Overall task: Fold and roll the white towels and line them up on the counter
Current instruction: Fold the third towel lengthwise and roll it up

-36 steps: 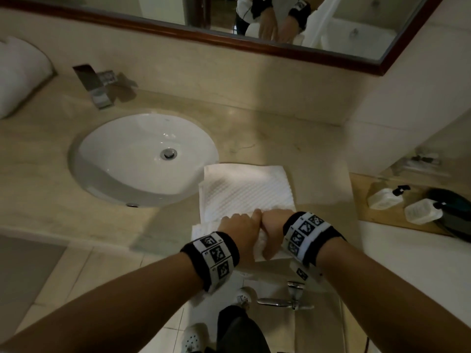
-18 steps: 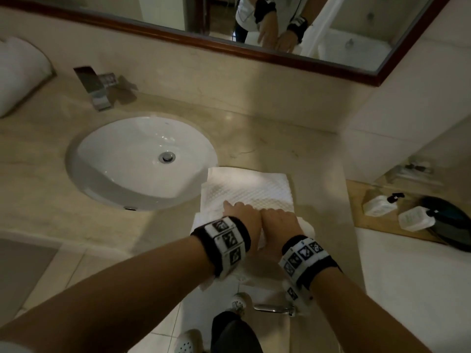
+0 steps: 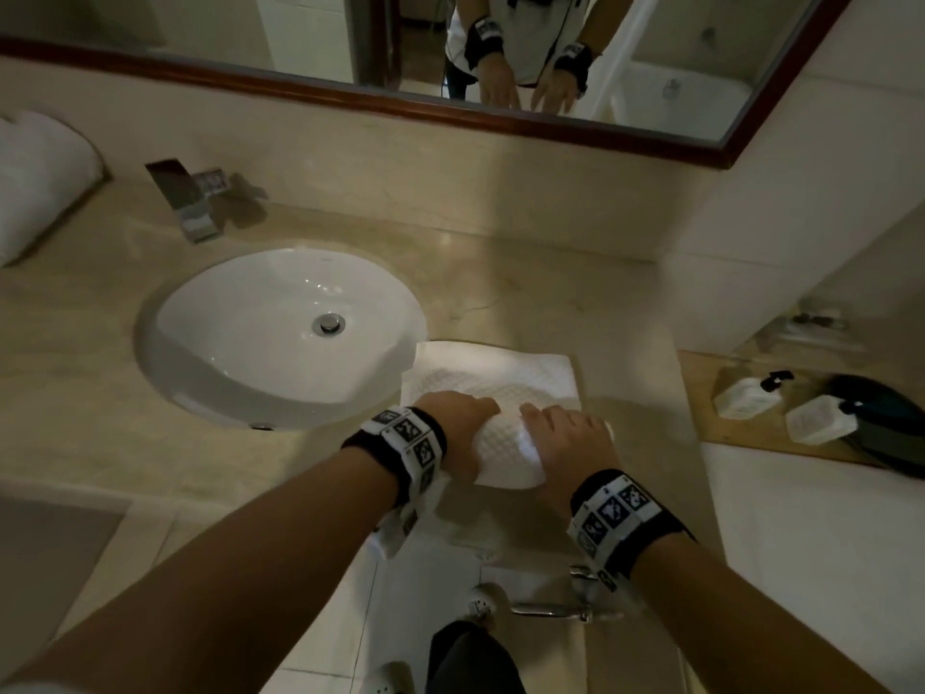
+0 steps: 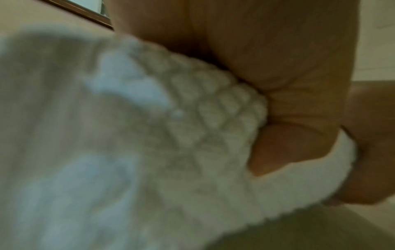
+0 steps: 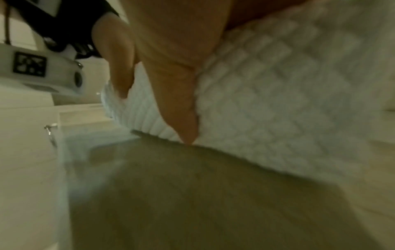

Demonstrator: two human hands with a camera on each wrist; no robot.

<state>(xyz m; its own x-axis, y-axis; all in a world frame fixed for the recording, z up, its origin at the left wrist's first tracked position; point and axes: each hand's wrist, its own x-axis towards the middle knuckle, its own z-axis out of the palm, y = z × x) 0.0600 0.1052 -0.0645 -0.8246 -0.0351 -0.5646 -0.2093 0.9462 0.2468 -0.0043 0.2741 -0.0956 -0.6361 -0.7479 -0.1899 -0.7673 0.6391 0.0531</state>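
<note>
We work white towel (image 3: 493, 378) at lower centre of head view, on bench (image 3: 500, 273) right of sink (image 3: 280, 333). Left hand (image 3: 458, 423) and right hand (image 3: 565, 438) side by side, fingers spread flat on rolled part: even pressure likely keeps roll tight, straight. Flat tail beyond, unrolled.

No word, brand or number can be read anywhere. The wristbands (image 3: 408, 445) carry only square black-and-white code markers, not letters. The pump bottles (image 3: 748, 395) at the right show no legible label.
</note>
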